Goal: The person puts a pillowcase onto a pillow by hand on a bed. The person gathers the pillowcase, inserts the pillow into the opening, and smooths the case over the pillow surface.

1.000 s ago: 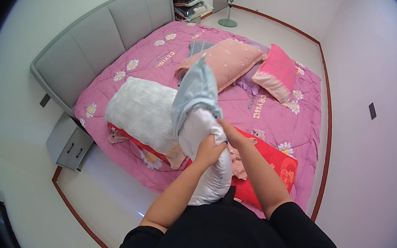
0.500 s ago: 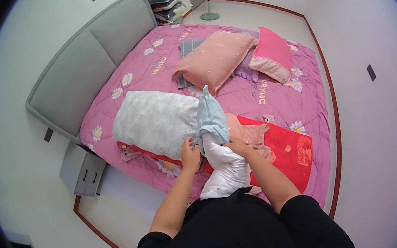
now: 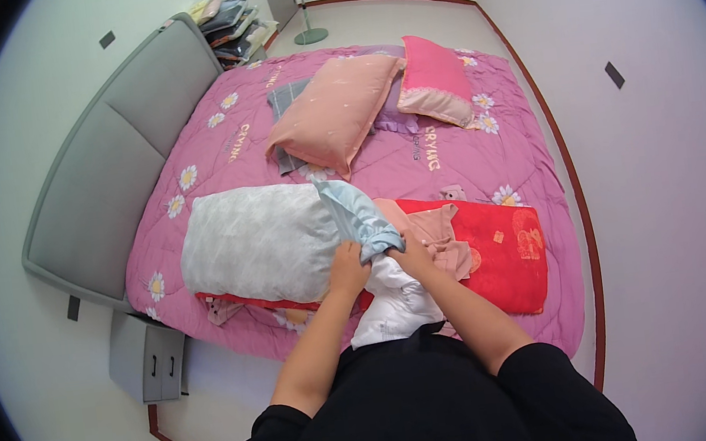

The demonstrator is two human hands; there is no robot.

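Note:
A light blue pillowcase (image 3: pixel 355 210) covers the far end of a white pillow (image 3: pixel 392 307), whose near end rests against my black shirt. My left hand (image 3: pixel 348 266) is closed on the left side of the pillowcase's bunched opening. On the opposite side of that opening, my right hand (image 3: pixel 410 255) grips the same fabric, its fingertips partly hidden in the folds. Just left of the pillowcase lies a plump grey-white pillow (image 3: pixel 255 242), with red fabric showing beneath its edge. Crumpled peach cloth (image 3: pixel 439 232) lies right of my right hand, over a flat red pillowcase (image 3: pixel 509 255).
Pink flowered bedding (image 3: pixel 242 168) spreads under everything. A peach pillow (image 3: pixel 336 113), a pink pillow (image 3: pixel 434 76) and grey cloth (image 3: pixel 288 97) lie farther back. The grey headboard (image 3: pixel 127 150) and a nightstand (image 3: pixel 150 361) stand left; a fan (image 3: pixel 305 17) is beyond the bed.
The pillowcase's upright peak has sunk and now leans left toward the grey-white pillow. My left hand has closed in on the opening's edge. The whole view has turned slightly.

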